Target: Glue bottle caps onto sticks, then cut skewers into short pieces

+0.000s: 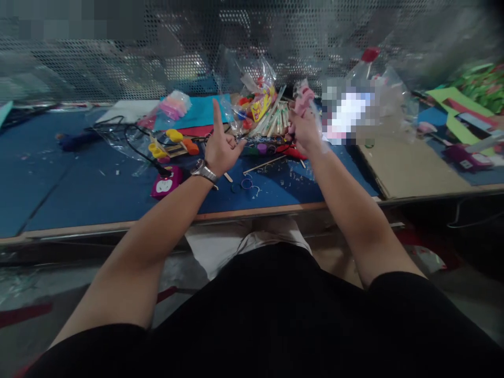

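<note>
My left hand (222,149), with a metal watch (203,170) on its wrist, is over the table. Its index finger points up and its thumb sticks out; the other fingers curl loosely, and I see nothing held. My right hand (306,131) is closed around a pink piece (303,100) partly covered by clear plastic; its exact kind is unclear. Between the hands lie a bundle of wooden sticks (277,119) and a clear bag with a yellow label (262,105). A wooden stick piece with yellow and orange knobs (173,144) sits left of my left hand.
A magenta power block (167,182) with a black cable stands near the front edge. Flat cardboard (413,165) lies on the right. Blue sheets (189,113) and pastel packs (174,105) are at the back, before a perforated metal panel (177,58). Small scraps and rings dot the blue table.
</note>
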Demonstrator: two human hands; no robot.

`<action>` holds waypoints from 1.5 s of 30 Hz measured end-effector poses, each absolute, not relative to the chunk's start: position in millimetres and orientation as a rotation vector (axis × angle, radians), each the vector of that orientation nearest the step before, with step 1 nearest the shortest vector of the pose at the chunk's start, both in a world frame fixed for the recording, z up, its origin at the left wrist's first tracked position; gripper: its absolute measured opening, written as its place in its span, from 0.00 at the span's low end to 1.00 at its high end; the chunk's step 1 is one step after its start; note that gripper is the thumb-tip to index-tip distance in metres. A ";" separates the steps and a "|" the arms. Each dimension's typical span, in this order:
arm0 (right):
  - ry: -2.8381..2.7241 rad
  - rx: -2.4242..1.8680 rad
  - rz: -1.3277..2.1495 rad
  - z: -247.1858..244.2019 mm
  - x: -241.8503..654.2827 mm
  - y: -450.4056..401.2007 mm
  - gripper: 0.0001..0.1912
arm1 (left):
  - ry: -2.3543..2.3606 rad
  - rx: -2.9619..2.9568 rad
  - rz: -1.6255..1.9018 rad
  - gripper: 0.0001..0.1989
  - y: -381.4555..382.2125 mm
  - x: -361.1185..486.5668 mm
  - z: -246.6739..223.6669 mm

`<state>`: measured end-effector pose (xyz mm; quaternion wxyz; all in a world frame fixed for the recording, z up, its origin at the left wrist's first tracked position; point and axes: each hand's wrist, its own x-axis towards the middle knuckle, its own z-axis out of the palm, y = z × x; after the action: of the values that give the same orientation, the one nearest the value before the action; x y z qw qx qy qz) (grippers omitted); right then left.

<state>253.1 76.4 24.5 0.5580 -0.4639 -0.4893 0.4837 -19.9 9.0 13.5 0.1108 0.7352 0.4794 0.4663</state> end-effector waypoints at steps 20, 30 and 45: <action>-1.098 -1.280 1.204 23.9 342.2 -30.1 0.19 | 1.756 2.207 0.958 0.51 15.7 -18.9 5.4; -0.892 -1.236 1.272 12.2 342.2 -56.2 0.21 | 1.655 2.389 0.624 0.52 6.3 -11.4 13.6; -1.191 -0.889 1.377 58.1 288.7 -24.2 0.20 | 1.595 1.842 1.081 0.30 25.3 -42.9 70.2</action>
<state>288.7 -24.2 58.1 0.5294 -0.3723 -0.4987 0.5766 -42.9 25.3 70.2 0.2355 0.6715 0.5816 0.3941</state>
